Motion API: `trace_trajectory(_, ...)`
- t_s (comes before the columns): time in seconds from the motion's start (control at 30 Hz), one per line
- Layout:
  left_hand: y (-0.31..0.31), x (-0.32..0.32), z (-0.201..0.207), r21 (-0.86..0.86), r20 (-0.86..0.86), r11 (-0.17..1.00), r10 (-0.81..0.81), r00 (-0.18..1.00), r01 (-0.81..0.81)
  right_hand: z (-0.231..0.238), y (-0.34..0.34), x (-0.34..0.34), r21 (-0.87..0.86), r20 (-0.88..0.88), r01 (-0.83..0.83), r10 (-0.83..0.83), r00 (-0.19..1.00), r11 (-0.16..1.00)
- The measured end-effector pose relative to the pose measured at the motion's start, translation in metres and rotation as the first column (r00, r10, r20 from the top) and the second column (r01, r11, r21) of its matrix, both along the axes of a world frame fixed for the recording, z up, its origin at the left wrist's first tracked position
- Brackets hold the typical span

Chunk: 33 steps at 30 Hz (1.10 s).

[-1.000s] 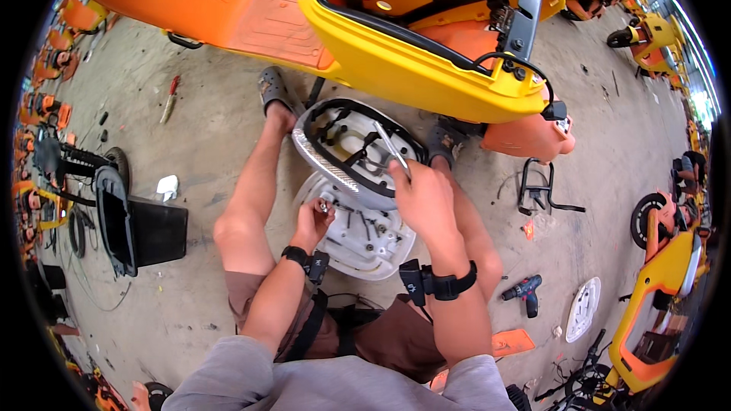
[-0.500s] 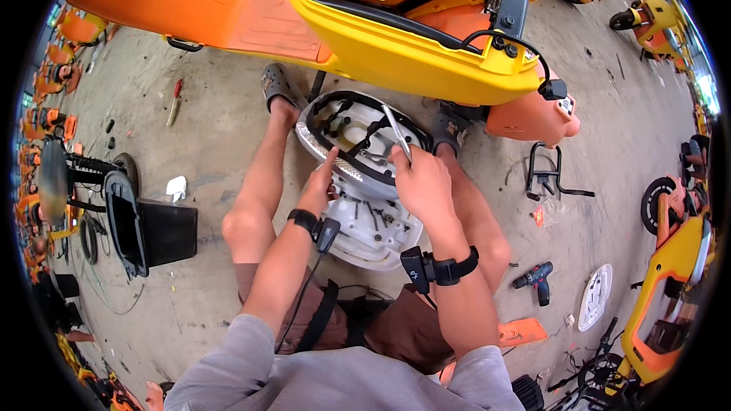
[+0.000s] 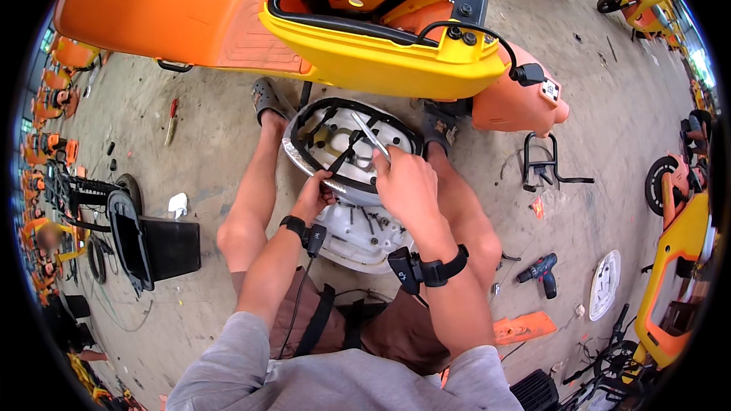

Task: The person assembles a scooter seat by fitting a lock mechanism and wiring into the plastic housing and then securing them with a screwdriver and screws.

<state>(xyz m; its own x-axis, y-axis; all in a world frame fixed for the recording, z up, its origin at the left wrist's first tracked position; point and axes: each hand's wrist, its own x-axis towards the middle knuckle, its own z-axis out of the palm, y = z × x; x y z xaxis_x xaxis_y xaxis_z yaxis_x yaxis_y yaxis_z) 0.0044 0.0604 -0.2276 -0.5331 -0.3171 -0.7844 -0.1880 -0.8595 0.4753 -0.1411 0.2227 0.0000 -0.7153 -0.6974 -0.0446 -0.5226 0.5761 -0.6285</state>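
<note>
Between my feet lies an upturned scooter seat (image 3: 359, 181), its pale underside facing up, with a black strip round the inside of its edge and black straps across it. My left hand (image 3: 314, 196) is closed on the near edge, the thumb on the black strip and the other fingers curled below. My right hand (image 3: 407, 186) is closed round a slim silver metal tool (image 3: 369, 134). Its far end points up and left, over the seat's underside; whether it touches anything I cannot tell. Under the seat's near side lies a white plastic panel (image 3: 358, 240) with several dark screws on it.
A yellow and orange scooter body (image 3: 381, 61) stands just beyond the seat. On the floor to the right are a black metal bracket (image 3: 542, 164), a cordless drill (image 3: 541, 275) and a white oval panel (image 3: 605, 285). A black box-like part (image 3: 167, 250) and a red-handled tool (image 3: 172, 118) lie left.
The silver tool in my right hand has moved left over the seat. My left index finger, stretched out before, is now bent at the rim. The whole view has shifted slightly.
</note>
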Motion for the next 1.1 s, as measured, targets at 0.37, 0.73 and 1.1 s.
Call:
trace_trajectory(0.37,0.066,0.068,0.056,-0.005,-0.014,0.989,0.149,0.989,-0.149,0.088,0.058,0.018,-0.261,-0.066,0.018,-0.037,0.997,0.965)
trace_trajectory(0.73,0.180,0.101,0.018,0.328,-0.080,0.884,0.379,0.922,-0.334,0.193,0.195,0.038,0.003,-0.612,0.062,-0.047,0.789,0.998)
trace_trajectory(1.1,0.204,0.112,0.000,0.263,0.390,0.964,-0.137,0.911,0.032,0.097,0.327,0.070,0.069,-0.499,0.562,-0.459,0.735,0.824)
